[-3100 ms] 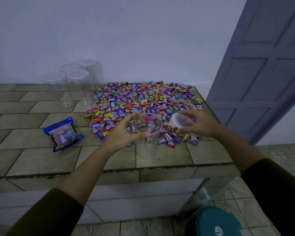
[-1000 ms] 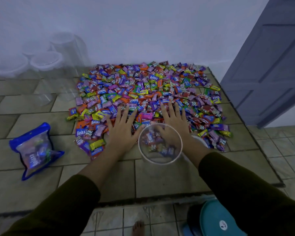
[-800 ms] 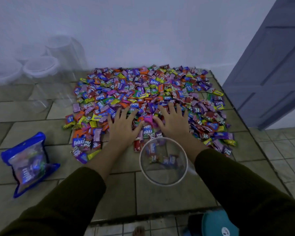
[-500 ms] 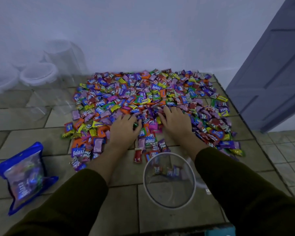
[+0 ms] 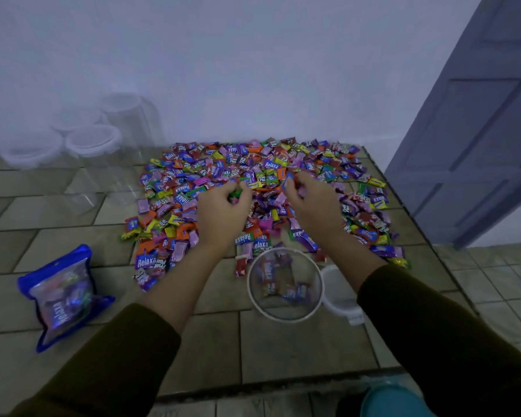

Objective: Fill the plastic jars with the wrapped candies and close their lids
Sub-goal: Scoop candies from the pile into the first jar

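A: Quick, containers first. What's open?

B: One clear plastic jar (image 5: 285, 285) stands open near the front edge of the tiled counter (image 5: 307, 347), between the two forearms. A few wrapped candies lie at its bottom, mostly empty otherwise. Its white lid (image 5: 339, 296) lies just beside it on the right, partly under the right sleeve.

A: Other jars?

B: Several empty jars (image 5: 94, 155) with lids on, grouped at the back left by the wall. Blurred, can't count them for sure.

A: Candy supply?

B: Big loose candy pile (image 5: 253, 188) spread over the counter behind the open jar. A blue candy bag (image 5: 62, 296) lies front left, well apart from the jar, with sweets showing through its clear panel.

A: Hands?

B: Left hand (image 5: 223, 213) is curled closed over the pile, fingers pinched around some candies, green one showing. Right hand (image 5: 312, 203) likewise cupped, gripping candies at the fingertips. Both above the pile, beyond the jar.

A: Anything else?

B: Grey door (image 5: 478, 130) at right.
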